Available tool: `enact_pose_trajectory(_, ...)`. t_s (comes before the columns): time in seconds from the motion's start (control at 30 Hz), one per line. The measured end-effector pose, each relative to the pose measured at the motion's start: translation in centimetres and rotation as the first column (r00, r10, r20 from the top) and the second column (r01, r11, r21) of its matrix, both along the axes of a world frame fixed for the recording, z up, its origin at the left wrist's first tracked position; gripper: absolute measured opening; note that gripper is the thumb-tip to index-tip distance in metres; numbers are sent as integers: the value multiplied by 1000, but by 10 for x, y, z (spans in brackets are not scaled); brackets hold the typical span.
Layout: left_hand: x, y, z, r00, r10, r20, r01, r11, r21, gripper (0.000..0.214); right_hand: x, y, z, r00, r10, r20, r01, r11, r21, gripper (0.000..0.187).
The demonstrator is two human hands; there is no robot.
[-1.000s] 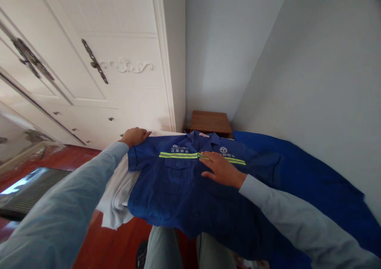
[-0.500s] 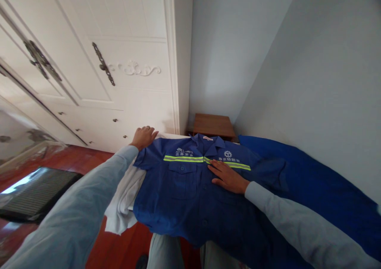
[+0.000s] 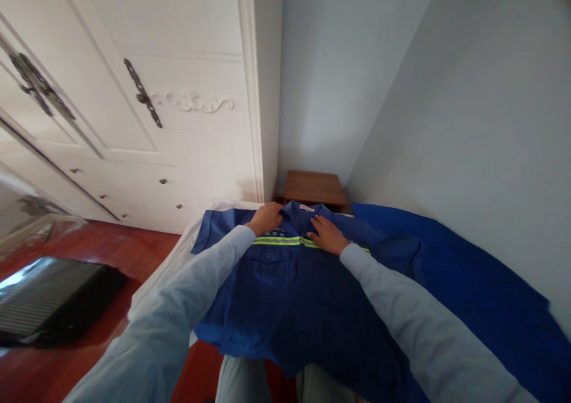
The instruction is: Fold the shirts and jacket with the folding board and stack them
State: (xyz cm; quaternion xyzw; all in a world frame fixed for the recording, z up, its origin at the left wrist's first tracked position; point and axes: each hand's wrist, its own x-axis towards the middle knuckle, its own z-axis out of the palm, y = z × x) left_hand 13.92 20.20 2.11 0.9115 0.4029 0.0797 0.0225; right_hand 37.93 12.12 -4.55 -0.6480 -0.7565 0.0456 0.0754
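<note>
A dark blue short-sleeved work shirt point(image 3: 267, 284) lies front side up, its collar away from me and its lower part toward my legs. A yellow-green and grey reflective stripe crosses its chest, with white lettering above. On the shoulder beside the collar rests my left hand point(image 3: 266, 219), open, its fingers stretched out to the collar's left edge. My right hand point(image 3: 329, 235) lies open on the chest, fingertips touching the right collar flap and thumb apart. White cloth point(image 3: 172, 266) shows beneath the shirt on the left.
A white wardrobe point(image 3: 196, 159) with dark handles stands at the left. Behind the collar is a small brown wooden table point(image 3: 314, 184) in the wall corner. Bright blue fabric point(image 3: 464, 272) spreads along the right wall. On the red floor lies a dark ribbed item point(image 3: 53, 299) in clear plastic.
My left hand has moved right from the sleeve end to the collar. The right hand has slid up from the chest stripe to the collar. The left sleeve now lies flatter.
</note>
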Motion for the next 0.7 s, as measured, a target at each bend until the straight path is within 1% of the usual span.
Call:
enact_pose_trajectory(0.07, -2, 0, -4, 999, -18, -29, 18, 1000, -21, 35, 2, -4, -10, 1000, 11, 11, -10, 999, -49, 60)
enact_pose_trajectory(0.2, -10, -13, -20, 997, -56, -47, 55, 998, -24, 26, 2, -13, -24, 1000, 4, -18, -4, 1000, 13, 60)
enact_pose_trajectory(0.23, -10, -17, -26, 997, -67, -30, 66, 997, -31, 28, 2, -14, -26, 999, 4, -32, -3, 999, 32, 60)
enact_pose_trajectory(0.3, -9, -24, -38, 996, -82, 33, 84, 994, -67, 41, 2, -14, -28, 998, 5, -58, -2, 999, 50, 61)
enact_pose_trajectory(0.37, -6, -26, -48, 992, -68, 105, 81, 989, -121, 51, 2, -13, -28, 996, -2, -85, 4, 1000, 28, 60)
enact_pose_trajectory(0.47, 1, -26, -56, 988, 1, 157, 29, 982, -187, 52, 1, -9, -21, 990, -5, -143, 6, 1000, 8, 56)
enact_pose_trajectory(0.53, 5, -26, -55, 985, 55, 162, -22, 980, -199, 51, -5, -2, -12, 978, 36, -205, -24, 998, 59, 51)
enact_pose_trajectory(0.6, 8, -28, -53, 978, 111, 175, -76, 978, -196, 50, -18, 10, -1, 952, 92, -290, -61, 991, 116, 47)
enact_pose_trajectory(0.63, 8, -30, -52, 970, 143, 194, -105, 975, -196, 49, -26, 18, 5, 932, 91, -350, -54, 992, 115, 45)
enact_pose_trajectory(0.7, 8, -32, -50, 948, 211, 239, -163, 965, -204, 45, -45, 39, 15, 885, -1, -466, 22, 999, 40, 41)
